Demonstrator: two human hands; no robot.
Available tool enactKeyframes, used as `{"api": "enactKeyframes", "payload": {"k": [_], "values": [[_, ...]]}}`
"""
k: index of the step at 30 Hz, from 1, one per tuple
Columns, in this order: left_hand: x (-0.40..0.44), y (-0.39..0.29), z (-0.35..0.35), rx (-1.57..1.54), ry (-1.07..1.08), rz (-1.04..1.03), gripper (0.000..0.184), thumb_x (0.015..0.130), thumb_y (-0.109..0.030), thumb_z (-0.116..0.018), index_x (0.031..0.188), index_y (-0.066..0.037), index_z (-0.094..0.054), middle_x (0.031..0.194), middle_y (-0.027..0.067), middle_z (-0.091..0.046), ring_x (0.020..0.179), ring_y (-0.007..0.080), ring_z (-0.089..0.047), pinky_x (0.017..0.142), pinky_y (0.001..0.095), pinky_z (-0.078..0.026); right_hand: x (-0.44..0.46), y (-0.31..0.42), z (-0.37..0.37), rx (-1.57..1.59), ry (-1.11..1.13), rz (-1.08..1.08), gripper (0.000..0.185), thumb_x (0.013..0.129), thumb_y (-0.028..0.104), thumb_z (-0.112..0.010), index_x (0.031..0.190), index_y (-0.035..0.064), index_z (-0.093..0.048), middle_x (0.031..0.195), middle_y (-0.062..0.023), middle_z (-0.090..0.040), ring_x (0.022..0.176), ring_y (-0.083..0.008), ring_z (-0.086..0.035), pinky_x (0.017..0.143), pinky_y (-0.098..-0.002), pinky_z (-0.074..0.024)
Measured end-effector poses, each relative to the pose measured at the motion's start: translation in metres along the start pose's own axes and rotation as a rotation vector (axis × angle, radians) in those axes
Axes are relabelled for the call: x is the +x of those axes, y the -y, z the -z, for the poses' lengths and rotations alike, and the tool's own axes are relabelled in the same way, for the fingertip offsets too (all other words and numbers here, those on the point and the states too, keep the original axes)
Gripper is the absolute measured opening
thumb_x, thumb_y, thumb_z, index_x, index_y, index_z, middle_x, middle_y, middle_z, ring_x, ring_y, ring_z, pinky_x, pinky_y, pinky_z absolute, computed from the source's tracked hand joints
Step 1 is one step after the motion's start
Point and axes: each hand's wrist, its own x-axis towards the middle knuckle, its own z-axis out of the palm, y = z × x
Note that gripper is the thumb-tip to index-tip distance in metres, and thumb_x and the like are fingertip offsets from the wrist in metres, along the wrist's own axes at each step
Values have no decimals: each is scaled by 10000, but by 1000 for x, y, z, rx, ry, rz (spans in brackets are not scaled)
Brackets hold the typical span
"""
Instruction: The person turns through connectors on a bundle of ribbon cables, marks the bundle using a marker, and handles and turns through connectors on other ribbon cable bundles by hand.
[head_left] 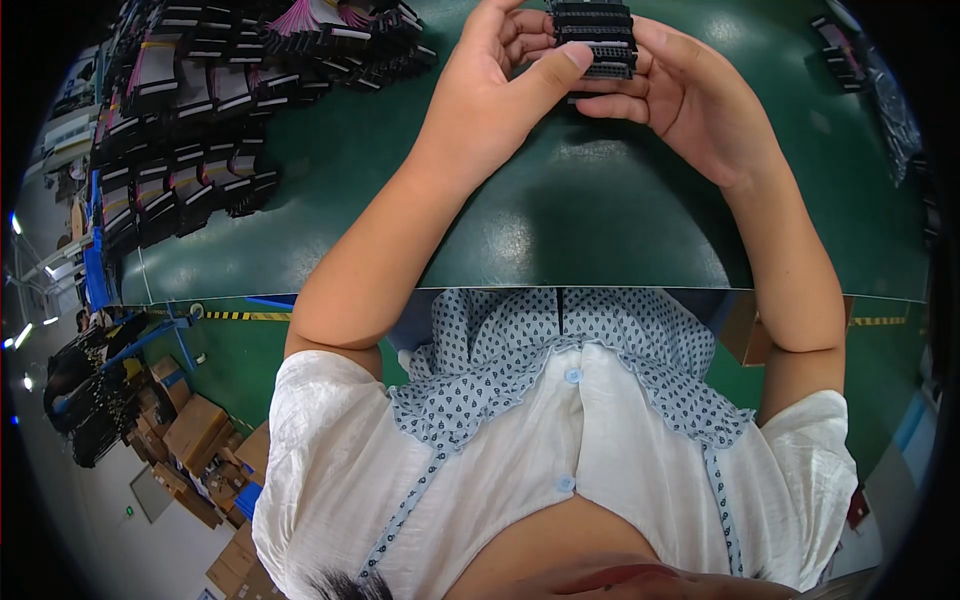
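Both of my hands are raised over the far part of the green table, around a stack of black multi-pin connectors (605, 45). My left hand (515, 75) grips the stack from the left, its thumb pressed on the front face. From the right, the fingers of my right hand (690, 90) curl round the stack's side and underneath it. Rows of small holes show on the connectors' faces. The top of the stack is cut off by the frame's upper edge.
Bundles of black connectors with ribbon cables (190, 120) cover the left of the green table (350, 210). Pink wires (315, 15) lie behind them. A few connectors (838, 55) and a clear plastic bag (890, 110) lie at right. Cardboard boxes (195, 430) stand on the floor.
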Motion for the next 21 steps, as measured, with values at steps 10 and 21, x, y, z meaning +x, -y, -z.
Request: {"api": "enactKeyframes", "payload": {"k": [10, 21], "values": [[-2, -14, 3, 44, -46, 80, 688, 1009, -109, -636, 1553, 11, -232, 1323, 157, -537, 1182, 199, -564, 1063, 351, -450, 0, 1, -5, -171, -13, -11, 527, 996, 199, -640, 1425, -56, -473, 1268, -150, -664, 1105, -232, -694, 937, -399, -595], [-5, -5, -7, 185, 13, -164, 789, 1007, -219, -655, 1584, -3, -163, 1260, 144, -545, 1179, 210, -555, 1052, 339, -429, -9, -1, -18, -158, -73, 72, 452, 1011, 190, -626, 1388, -11, -478, 1281, -118, -635, 1096, -190, -671, 909, -370, -580]]}}
